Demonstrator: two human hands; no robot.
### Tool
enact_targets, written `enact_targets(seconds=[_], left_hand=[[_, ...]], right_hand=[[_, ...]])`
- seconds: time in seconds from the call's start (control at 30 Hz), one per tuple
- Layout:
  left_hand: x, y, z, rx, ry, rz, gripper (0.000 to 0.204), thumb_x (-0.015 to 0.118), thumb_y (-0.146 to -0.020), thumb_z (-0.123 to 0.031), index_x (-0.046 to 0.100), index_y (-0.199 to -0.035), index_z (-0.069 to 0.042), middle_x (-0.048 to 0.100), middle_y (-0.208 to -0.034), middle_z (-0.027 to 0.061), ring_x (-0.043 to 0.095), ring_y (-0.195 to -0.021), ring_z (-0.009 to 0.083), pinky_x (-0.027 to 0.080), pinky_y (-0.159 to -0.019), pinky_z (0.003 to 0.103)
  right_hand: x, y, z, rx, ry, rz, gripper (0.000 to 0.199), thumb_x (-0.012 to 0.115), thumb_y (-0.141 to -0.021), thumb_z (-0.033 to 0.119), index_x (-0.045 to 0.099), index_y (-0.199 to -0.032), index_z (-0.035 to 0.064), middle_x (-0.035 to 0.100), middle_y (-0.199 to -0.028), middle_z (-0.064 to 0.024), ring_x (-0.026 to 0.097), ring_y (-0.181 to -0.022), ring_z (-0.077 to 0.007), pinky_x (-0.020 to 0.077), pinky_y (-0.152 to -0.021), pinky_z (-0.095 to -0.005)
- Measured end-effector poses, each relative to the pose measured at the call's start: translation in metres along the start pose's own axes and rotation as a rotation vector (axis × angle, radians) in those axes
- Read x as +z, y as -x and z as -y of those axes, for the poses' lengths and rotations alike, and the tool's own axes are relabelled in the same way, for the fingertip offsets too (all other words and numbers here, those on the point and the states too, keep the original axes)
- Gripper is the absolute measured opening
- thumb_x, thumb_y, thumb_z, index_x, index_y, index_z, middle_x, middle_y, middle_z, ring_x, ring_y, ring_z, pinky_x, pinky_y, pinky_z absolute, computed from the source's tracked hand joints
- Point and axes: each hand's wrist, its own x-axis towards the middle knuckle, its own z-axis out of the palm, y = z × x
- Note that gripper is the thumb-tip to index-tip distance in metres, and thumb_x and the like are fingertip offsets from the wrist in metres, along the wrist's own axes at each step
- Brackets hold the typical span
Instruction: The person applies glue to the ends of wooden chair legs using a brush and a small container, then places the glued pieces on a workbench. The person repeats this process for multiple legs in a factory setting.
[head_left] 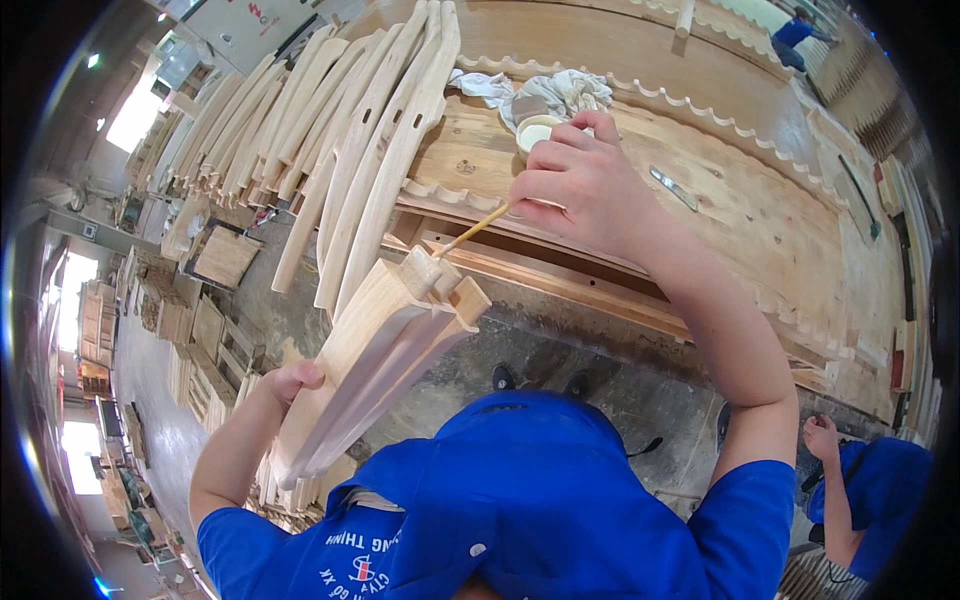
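Observation:
My left hand (296, 380) is closed round the side of a pale, shaped wooden furniture piece (375, 350), holding it tilted with its upper end towards the bench. That end has a stepped, tenon-like block (425, 270). My right hand (590, 185) pinches a thin yellowish stick (475, 228), whose lower tip meets the block; whether it ends in bristles cannot be seen. Just behind my right fingers stands a small round cup (535, 132) with whitish contents, partly covered by the hand.
Long curved wooden parts (385, 150) lean in a row at the left. On the plywood bench (740, 240) lie crumpled white cloths (565, 95) and a small knife-like tool (673, 187). A co-worker in blue (870, 505) is close at the right; another person (800, 40) is far off.

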Motion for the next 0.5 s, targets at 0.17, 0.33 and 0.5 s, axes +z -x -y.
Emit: enact_targets(seconds=[0.17,0.33,0.5], left_hand=[[-0.011,-0.001,0.006,-0.028,0.020,0.027,0.083,0.074,-0.058,-0.024,0.047,-0.133,0.000,0.057,-0.125,0.0191,0.060,-0.109,0.0314,0.048,-0.097,0.042],[-0.002,-0.002,0.004,-0.006,0.043,0.028,0.082,0.074,-0.058,-0.023,0.047,-0.133,0.000,0.057,-0.125,0.0188,0.060,-0.109,0.0317,0.048,-0.097,0.043],[0.004,-0.002,0.008,0.017,0.028,-0.023,0.083,0.074,-0.058,-0.023,0.046,-0.133,-0.001,0.057,-0.125,0.0187,0.060,-0.109,0.0317,0.048,-0.097,0.042]], right_hand=[[-0.016,0.003,-0.001,-0.044,-0.054,-0.016,0.011,0.071,-0.076,0.021,0.062,-0.076,0.0164,0.052,-0.073,0.0027,0.051,-0.077,-0.0167,0.0340,-0.086,-0.0376],[-0.003,0.008,0.000,-0.015,0.002,-0.025,0.011,0.072,-0.076,0.021,0.062,-0.075,0.0162,0.052,-0.072,0.0028,0.051,-0.078,-0.0167,0.0349,-0.087,-0.0374],[-0.029,0.025,0.001,0.002,-0.079,0.101,0.011,0.072,-0.076,0.021,0.062,-0.075,0.0164,0.053,-0.072,0.0028,0.051,-0.077,-0.0169,0.0348,-0.087,-0.0366]])
